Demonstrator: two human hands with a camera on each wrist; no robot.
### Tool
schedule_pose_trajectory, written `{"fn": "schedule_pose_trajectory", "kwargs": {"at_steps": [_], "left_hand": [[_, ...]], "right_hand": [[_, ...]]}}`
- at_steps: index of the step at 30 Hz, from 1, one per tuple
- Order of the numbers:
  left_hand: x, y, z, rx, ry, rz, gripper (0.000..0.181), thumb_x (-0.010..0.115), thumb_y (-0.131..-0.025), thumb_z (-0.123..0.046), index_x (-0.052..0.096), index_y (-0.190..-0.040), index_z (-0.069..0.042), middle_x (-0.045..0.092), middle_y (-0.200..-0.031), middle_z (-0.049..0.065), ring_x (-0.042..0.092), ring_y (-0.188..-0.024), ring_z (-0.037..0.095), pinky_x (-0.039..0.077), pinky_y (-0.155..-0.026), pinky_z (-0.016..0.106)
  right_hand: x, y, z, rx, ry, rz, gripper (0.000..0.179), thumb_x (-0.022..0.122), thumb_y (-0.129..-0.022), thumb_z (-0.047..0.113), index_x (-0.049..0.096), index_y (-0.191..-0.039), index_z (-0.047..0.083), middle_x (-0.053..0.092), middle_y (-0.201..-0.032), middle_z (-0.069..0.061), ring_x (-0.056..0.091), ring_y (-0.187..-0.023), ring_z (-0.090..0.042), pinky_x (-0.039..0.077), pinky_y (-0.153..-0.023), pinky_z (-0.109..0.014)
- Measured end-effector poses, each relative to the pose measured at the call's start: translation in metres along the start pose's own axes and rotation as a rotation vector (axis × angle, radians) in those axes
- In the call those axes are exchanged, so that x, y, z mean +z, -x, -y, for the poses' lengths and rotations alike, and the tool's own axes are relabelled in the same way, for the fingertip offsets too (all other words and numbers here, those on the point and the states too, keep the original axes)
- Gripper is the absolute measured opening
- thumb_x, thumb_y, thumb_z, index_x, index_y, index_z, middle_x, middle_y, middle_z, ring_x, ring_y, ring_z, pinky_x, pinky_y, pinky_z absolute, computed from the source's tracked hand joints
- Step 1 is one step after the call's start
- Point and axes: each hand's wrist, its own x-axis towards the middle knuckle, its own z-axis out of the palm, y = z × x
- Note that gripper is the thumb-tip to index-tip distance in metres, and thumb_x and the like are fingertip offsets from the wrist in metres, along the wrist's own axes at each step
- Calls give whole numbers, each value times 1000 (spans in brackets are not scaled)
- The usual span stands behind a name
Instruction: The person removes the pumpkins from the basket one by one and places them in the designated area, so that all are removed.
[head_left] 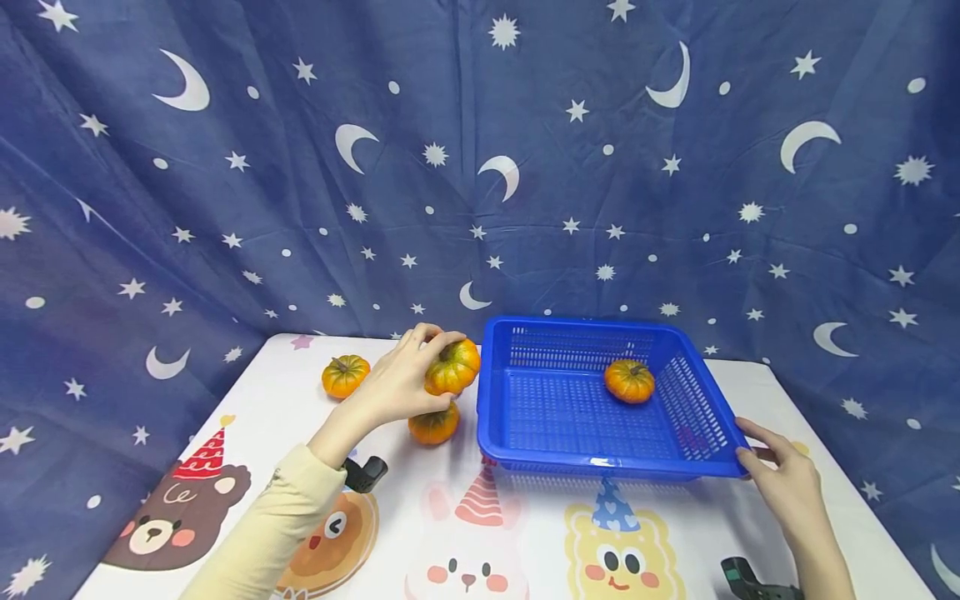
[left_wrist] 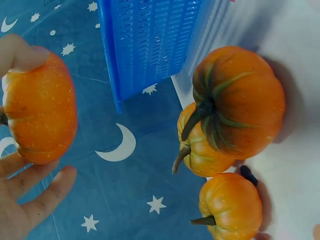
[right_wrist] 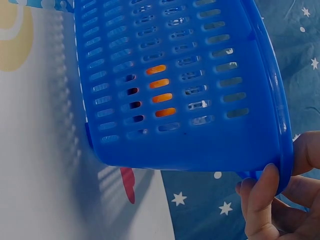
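My left hand (head_left: 396,382) grips a small orange pumpkin (head_left: 454,365) with a greenish top, raised above the table just left of the blue plastic basket (head_left: 558,460). In the left wrist view, thumb and fingers are on either side of this pumpkin (left_wrist: 42,110). Under the hand sits a second pumpkin (head_left: 433,425), partly covered by it. One more pumpkin (head_left: 630,382) lies inside the basket, toward its right side. My right hand (head_left: 786,479) pinches the basket's rim at the near right corner, thumb and fingers around the edge (right_wrist: 280,150).
Another pumpkin (head_left: 346,376) stands on the table left of my left hand. The left wrist view shows a third loose pumpkin (left_wrist: 231,207) nearby. A white tablecloth (head_left: 405,508) with cartoon animals covers the table, and a starry blue curtain (head_left: 420,192) hangs behind it.
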Motion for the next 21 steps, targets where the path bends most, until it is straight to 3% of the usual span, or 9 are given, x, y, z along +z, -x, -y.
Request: {"fn": "schedule_pose_trajectory", "kwargs": {"at_steps": [11, 21], "left_hand": [[-2, 18, 13, -76, 36, -28, 75, 80, -69, -30, 48, -136, -28, 45, -126, 5, 50, -111, 24, 52, -79, 42], [2, 37, 32, -139, 53, -39, 77, 80, -68, -31, 46, -137, -28, 45, -130, 7, 49, -118, 29, 49, -89, 54]], "right_hand": [[-1, 1, 2, 12, -10, -1, 46, 54, -94, 17, 50, -137, 1, 50, -133, -27, 32, -74, 25, 38, -59, -15], [1, 1, 1, 5, -14, -9, 45, 54, -94, 16, 51, -136, 0, 51, -132, -28, 33, -73, 26, 39, -58, -15]]}}
